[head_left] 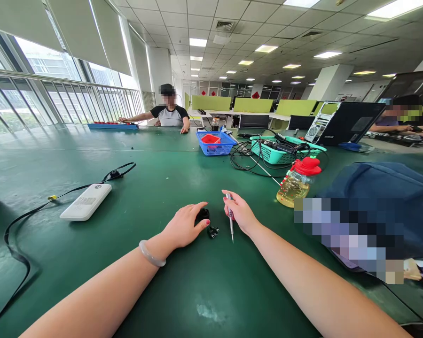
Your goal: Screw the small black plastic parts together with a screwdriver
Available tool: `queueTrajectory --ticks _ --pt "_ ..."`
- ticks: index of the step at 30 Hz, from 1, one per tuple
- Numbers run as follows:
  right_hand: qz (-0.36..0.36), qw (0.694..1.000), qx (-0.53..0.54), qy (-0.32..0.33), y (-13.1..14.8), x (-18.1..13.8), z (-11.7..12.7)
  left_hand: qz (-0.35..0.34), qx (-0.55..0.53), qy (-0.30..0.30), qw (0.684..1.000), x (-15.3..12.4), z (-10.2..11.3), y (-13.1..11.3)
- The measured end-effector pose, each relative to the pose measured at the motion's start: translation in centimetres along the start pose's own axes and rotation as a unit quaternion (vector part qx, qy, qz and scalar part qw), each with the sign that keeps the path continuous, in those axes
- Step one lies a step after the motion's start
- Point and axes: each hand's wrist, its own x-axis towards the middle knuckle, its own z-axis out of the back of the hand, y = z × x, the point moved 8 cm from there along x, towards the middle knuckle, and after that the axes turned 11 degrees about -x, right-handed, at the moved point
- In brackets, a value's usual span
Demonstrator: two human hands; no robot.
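My left hand (185, 224), with a pale bangle on its wrist, rests low over the table. Its thumb and fingers close around a black plug part (202, 215), mostly hidden beneath them. Just beyond the thumb lies another small black plug piece (213, 232) with metal parts showing. In my right hand (241, 213) is a slim screwdriver (230, 218) with a clear handle, gripped between thumb and fingers. Its metal tip points down towards me, a little right of the plug piece.
On the green table (144, 291), a white power bank (86, 202) and black cable (21, 256) lie left. Rightward are a red-lidded bottle (296, 185), a dark blue bag (384, 188), a teal basket (277, 154) of cables and a blue basket (215, 146). A person (169, 112) sits opposite.
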Motion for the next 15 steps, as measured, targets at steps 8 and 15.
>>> queueTrajectory --ticks 8,15 --pt "0.015 1.0 0.003 -0.007 0.1 0.4 -0.1 -0.03 0.024 0.007 0.999 -1.0 -1.8 -3.4" --pt "0.017 0.998 0.028 -0.045 -0.2 0.8 0.6 -0.023 0.059 -0.01 0.998 -1.8 -2.1 -4.3"
